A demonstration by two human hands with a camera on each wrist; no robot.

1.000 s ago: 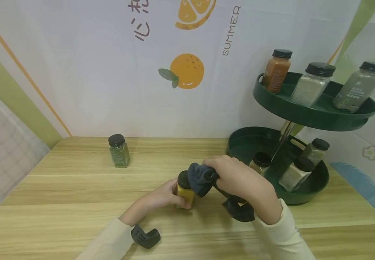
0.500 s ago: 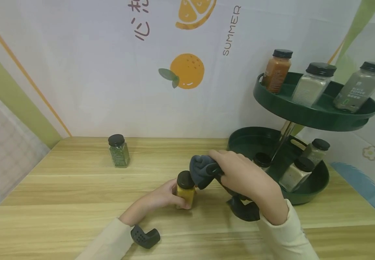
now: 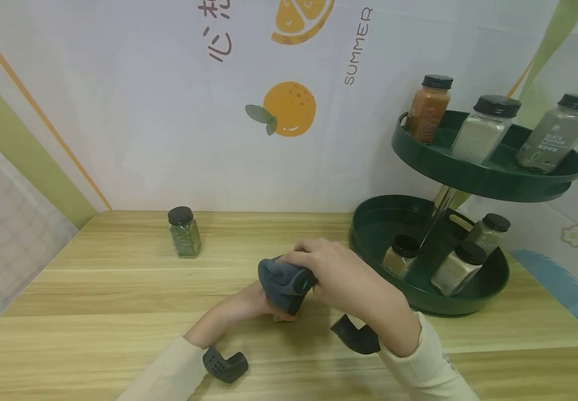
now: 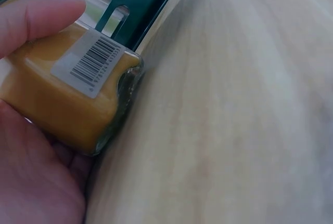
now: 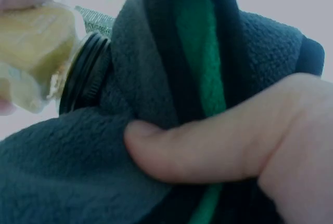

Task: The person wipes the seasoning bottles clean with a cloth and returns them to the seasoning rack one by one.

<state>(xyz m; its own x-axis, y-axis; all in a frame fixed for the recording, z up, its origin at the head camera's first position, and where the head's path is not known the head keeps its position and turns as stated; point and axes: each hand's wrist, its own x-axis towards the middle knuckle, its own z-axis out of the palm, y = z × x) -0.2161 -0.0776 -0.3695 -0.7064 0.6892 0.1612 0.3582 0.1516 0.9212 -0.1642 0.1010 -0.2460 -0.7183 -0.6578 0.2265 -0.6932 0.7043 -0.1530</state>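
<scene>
My left hand [image 3: 246, 302] grips a small glass spice jar [image 4: 67, 99] of yellow-brown powder, thumb on one side and fingers around the other. A barcode label faces the left wrist camera, and the jar's base is right at the wooden tabletop [image 4: 208, 120]. My right hand [image 3: 336, 273] holds a bunched dark grey-blue cloth [image 3: 281, 281] with green inside its fold, thumb pressed on it. In the right wrist view the cloth lies against the jar's black lid [image 5: 86, 76]. From the head view, cloth and hands hide most of the jar.
A jar of green herbs [image 3: 185, 236] stands at the back left. On the right, a green two-tier rack bears several spice jars on its upper tray [image 3: 484, 181] and several on its lower tray [image 3: 374, 214]. A printed curtain [image 3: 169, 139] hangs behind.
My right hand lifted slightly off to the right with the cloth, then came left and over the jar's lid, covering it. My left hand keeps its grip in place.
</scene>
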